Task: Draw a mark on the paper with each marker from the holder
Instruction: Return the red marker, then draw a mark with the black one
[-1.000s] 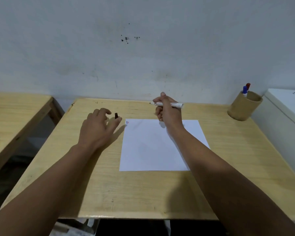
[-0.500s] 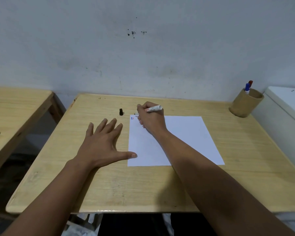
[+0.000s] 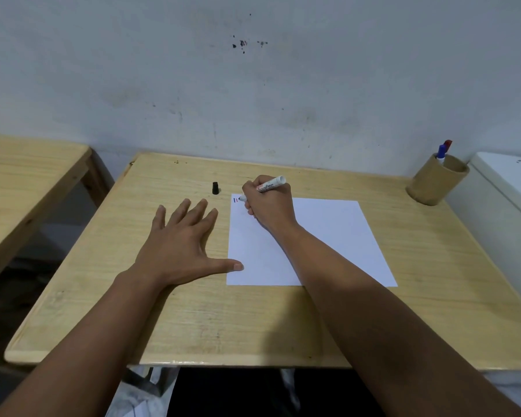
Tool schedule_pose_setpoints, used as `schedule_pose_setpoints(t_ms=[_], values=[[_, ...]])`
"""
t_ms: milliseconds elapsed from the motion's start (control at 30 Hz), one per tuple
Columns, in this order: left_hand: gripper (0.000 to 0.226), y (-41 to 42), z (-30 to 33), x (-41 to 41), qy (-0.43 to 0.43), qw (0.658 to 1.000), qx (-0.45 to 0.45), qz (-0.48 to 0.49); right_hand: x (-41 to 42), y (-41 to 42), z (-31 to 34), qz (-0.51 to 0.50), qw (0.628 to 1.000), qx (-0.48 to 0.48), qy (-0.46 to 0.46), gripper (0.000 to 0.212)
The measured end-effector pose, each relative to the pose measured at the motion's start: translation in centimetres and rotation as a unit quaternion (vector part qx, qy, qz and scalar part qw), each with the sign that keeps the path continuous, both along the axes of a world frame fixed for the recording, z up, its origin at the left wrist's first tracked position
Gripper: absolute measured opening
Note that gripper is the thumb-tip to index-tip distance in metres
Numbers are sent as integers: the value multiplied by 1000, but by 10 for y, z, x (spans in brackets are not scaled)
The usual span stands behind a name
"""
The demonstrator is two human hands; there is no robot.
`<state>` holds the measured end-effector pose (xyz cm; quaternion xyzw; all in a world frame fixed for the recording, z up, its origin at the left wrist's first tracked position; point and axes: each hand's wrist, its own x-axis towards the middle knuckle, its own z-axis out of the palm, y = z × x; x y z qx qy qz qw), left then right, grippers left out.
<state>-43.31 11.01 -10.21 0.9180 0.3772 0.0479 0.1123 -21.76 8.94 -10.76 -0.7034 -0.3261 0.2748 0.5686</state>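
A white sheet of paper (image 3: 328,236) lies on the wooden table (image 3: 283,320). My right hand (image 3: 269,206) grips a white marker (image 3: 271,185), its tip touching the paper's top left corner beside a short blue mark and a short red mark (image 3: 235,200). The marker's black cap (image 3: 215,188) stands on the table left of the paper. My left hand (image 3: 182,248) lies flat with fingers spread, thumb tip on the paper's left edge. A tan cylindrical holder (image 3: 435,183) at the far right holds a blue marker (image 3: 441,152) and a red marker (image 3: 447,144).
A white box-like unit (image 3: 506,200) stands against the table's right side, next to the holder. A second wooden table (image 3: 21,173) stands to the left across a gap. A grey wall rises right behind the table.
My left hand set the black cap down and went flat beside the paper. My right hand brought the marker down from mid-air to the paper's top left corner.
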Motion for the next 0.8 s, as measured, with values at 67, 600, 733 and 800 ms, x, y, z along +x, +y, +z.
schedule_pose_setpoints(t_ms=[67,600,733,800], values=[[136,0,0,0,-1,1000,1,1,0,0,0,0,1000,1,-6,27],[101,4,7,4,-64,997,-18,47,3,-1,11,-5,998,14,62,41],[51,37,15,35,-209,969,-5,134,10,-9,35,17,998,44,36,35],[48,53,16,49,-206,969,-20,134,19,-14,47,39,997,67,27,10]])
